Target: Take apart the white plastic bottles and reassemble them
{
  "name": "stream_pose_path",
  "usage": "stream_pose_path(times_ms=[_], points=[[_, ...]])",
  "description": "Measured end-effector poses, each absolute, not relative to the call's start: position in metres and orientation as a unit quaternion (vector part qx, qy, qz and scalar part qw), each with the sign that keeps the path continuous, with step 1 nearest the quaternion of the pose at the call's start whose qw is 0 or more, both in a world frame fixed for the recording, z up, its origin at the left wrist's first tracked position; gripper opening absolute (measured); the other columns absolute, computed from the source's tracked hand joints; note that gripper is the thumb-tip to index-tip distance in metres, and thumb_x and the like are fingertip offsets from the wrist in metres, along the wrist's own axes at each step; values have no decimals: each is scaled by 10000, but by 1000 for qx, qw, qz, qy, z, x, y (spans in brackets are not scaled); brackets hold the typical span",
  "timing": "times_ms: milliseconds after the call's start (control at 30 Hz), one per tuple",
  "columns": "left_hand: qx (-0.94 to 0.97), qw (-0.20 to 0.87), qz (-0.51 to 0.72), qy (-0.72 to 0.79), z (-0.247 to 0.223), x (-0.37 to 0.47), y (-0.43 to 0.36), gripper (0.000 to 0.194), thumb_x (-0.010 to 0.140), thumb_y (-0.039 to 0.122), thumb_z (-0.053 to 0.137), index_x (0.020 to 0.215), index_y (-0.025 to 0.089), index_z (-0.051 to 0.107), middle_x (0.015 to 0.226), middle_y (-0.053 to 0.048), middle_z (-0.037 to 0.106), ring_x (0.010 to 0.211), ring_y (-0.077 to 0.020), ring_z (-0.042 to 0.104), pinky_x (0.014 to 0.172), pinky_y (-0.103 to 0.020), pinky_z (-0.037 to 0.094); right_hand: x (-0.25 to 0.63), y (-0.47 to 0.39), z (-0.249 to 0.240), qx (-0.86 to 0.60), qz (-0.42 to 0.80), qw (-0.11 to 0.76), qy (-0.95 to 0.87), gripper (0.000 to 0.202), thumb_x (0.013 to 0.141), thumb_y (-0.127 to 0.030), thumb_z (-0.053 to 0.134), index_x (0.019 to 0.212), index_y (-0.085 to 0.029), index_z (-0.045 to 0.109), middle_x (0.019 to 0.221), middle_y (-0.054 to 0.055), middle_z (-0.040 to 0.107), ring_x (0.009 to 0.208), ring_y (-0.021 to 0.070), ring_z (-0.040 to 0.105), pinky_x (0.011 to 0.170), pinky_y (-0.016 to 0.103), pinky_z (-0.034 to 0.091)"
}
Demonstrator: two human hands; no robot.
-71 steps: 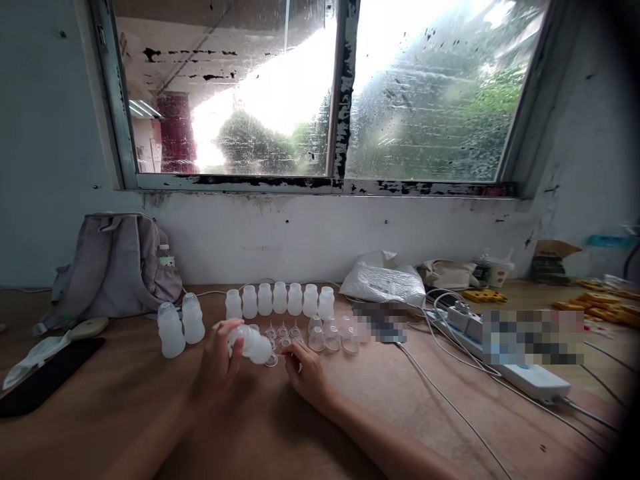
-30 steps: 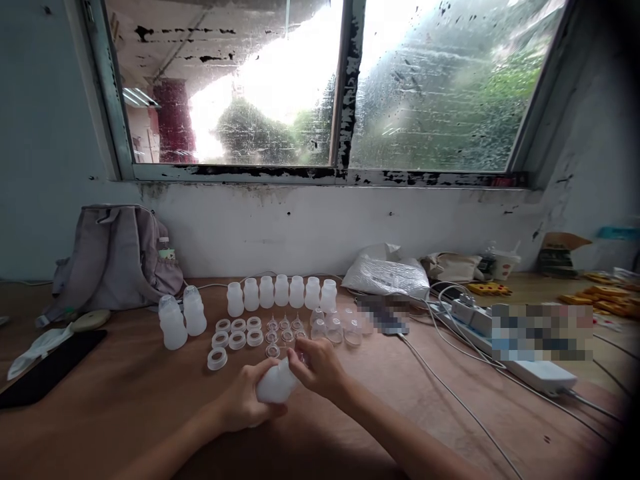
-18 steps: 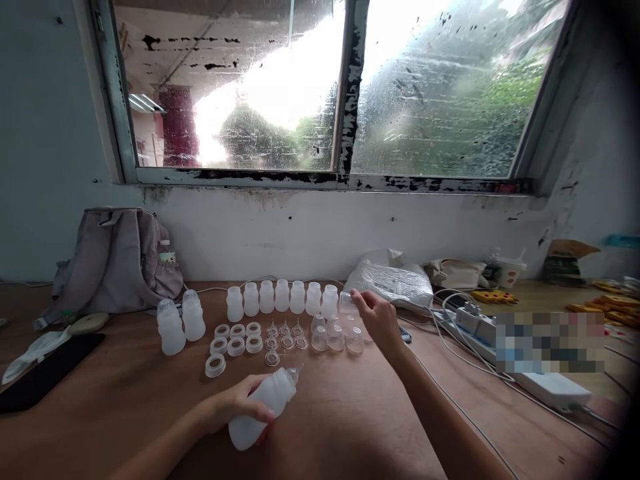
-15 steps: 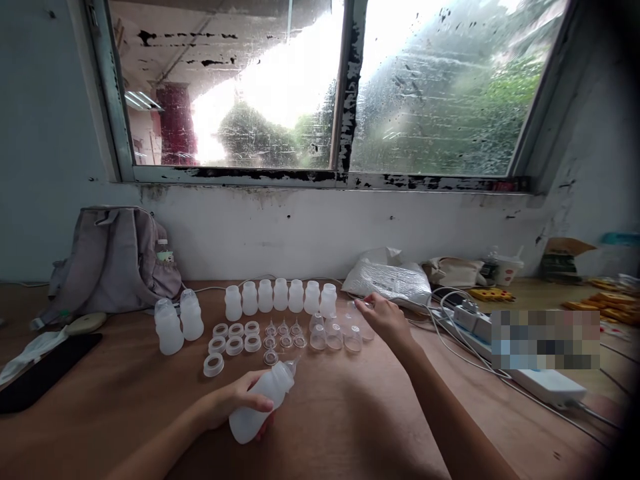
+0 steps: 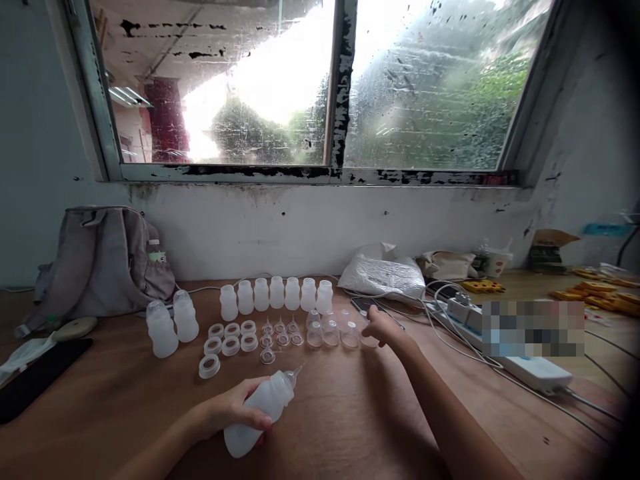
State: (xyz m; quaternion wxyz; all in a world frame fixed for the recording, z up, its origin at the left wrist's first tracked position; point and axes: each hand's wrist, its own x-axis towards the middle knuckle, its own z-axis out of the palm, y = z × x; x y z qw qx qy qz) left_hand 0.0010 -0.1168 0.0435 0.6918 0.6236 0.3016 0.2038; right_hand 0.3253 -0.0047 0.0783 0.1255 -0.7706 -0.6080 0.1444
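Note:
My left hand [image 5: 240, 407] is wrapped round a frosted feeding bottle [image 5: 270, 399], held tilted over the table. A collar and a clear pointed teat top the bottle, aimed up and right. Across the table, my right hand [image 5: 387, 328] has its fingers closed round the top of the rightmost clear dome cap [image 5: 369, 341], which still seems to stand on the table. Several more dome caps [image 5: 331, 333] stand left of it. Beside them lie several clear teats [image 5: 267, 355] and white collar rings [image 5: 209, 365].
Frosted bottles [image 5: 277, 293] stand in a row behind the parts; two capped bottles [image 5: 163, 330] stand left. A phone [image 5: 395, 318] lies behind my right hand. A silvery package [image 5: 383, 277], power strip [image 5: 530, 370] with cables, backpack [image 5: 107, 260] and black mat [image 5: 45, 380] lie around.
My right hand has moved down and nearer, onto the rightmost dome cap, uncovering part of the phone. My left hand keeps hold of the bottle. The view has shifted slightly.

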Motion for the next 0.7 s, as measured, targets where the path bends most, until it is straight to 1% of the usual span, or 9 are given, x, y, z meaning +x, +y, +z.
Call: stream_pose_path(times_ms=[100, 200, 267, 367, 467, 500, 567, 633, 700], points=[[621, 692, 205, 303, 45, 1, -117, 469, 591, 307, 668, 1008, 186, 491, 719, 12, 526, 577, -104, 512, 470, -194, 398, 327, -5, 77, -754, 180, 174, -607, 327, 581, -104, 540, 882, -130, 418, 837, 93, 497, 678, 188, 541, 366, 214, 432], [619, 693, 209, 305, 44, 2, -118, 510, 583, 324, 674, 1034, 188, 480, 718, 13, 525, 574, -105, 513, 477, -200, 397, 329, -4, 77, -747, 198, 183, -608, 305, 589, -97, 528, 872, -134, 420, 801, 80, 503, 616, 168, 541, 377, 223, 431], [620, 689, 217, 306, 43, 3, -118, 518, 575, 340, 676, 1027, 180, 481, 711, 13, 529, 558, -100, 508, 476, -199, 392, 331, -3, 77, -753, 169, 175, -611, 277, 604, -104, 522, 865, -134, 435, 823, 89, 504, 630, 173, 551, 424, 238, 433], [620, 683, 233, 307, 45, 5, -119, 525, 593, 375, 656, 1037, 173, 463, 688, 12, 538, 505, -87, 491, 458, -196, 377, 327, -2, 81, -763, 88, 176, -616, 214, 653, -122, 496, 865, -136, 468, 883, 111, 498, 760, 203, 554, 566, 270, 431], [633, 665, 239, 315, 52, 5, -121, 549, 625, 417, 623, 1080, 181, 426, 706, 2, 548, 526, -102, 501, 481, -214, 385, 309, -9, 89, -717, 63, 242, -651, 154, 739, -208, 455, 881, -153, 479, 855, 83, 513, 785, 180, 538, 642, 268, 407], [647, 645, 250, 321, 55, 5, -121, 538, 630, 427, 617, 1071, 178, 434, 720, -2, 549, 566, -113, 509, 509, -222, 392, 300, -14, 91, -681, 81, 268, -676, 154, 766, -256, 439, 876, -158, 484, 812, 62, 522, 746, 163, 535, 633, 260, 404], [691, 569, 284, 343, 61, 4, -122, 486, 639, 430, 610, 1022, 167, 468, 755, -9, 551, 661, -137, 513, 577, -234, 397, 279, -28, 95, -580, 171, 291, -741, 212, 786, -349, 431, 872, -167, 497, 742, 26, 526, 670, 132, 521, 569, 229, 400], [742, 447, 320, 383, 64, 4, -124, 444, 658, 415, 601, 1008, 172, 478, 799, -17, 559, 723, -157, 512, 632, -244, 395, 258, -46, 96, -478, 307, 258, -782, 274, 749, -392, 496, 934, -191, 487, 765, 2, 522, 566, 87, 488, 466, 187, 371], [782, 312, 338, 420, 62, 3, -126, 429, 687, 391, 581, 1051, 200, 457, 889, -35, 572, 781, -186, 524, 681, -266, 393, 239, -64, 93, -398, 439, 189, -783, 446, 688, -401, 582, 1060, -226, 411, 808, -6, 523, 516, 66, 473, 401, 162, 348]])
